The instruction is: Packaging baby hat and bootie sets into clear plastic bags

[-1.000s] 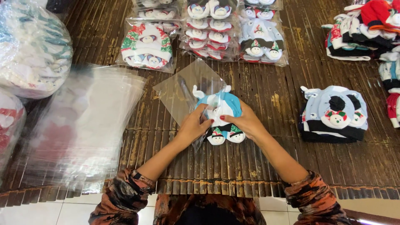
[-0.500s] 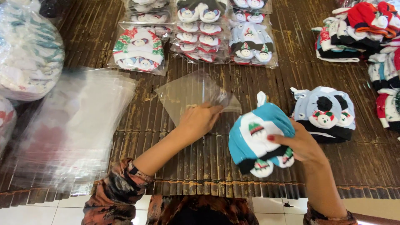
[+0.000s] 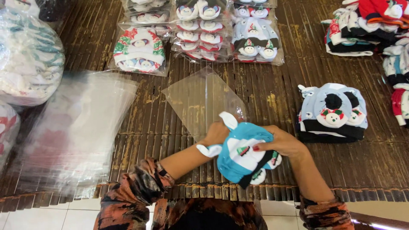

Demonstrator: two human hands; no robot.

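My right hand (image 3: 284, 143) grips a folded bundle of blue and white knitted baby hats (image 3: 238, 154) with small animal faces and white ears. It holds the bundle just above the near edge of the brown slatted mat (image 3: 145, 123). My left hand (image 3: 215, 133) pinches the near end of a clear plastic bag (image 3: 200, 99) that lies flat on the mat. The hat bundle presses against that hand at the bag's mouth. Whether any of the bundle is inside the bag is unclear.
A thick stack of clear bags (image 3: 72, 136) lies to the left. Bagged hats (image 3: 138, 51) sit in rows at the back. A pale blue hat stack (image 3: 332, 113) is on the right, with loose hats (image 3: 366, 21) beyond. Large filled sacks (image 3: 27, 55) stand far left.
My right hand lifted the hat bundle off the bag, swung it out to the right, then brought it back to the bag's near end. My left hand stayed on the bag.
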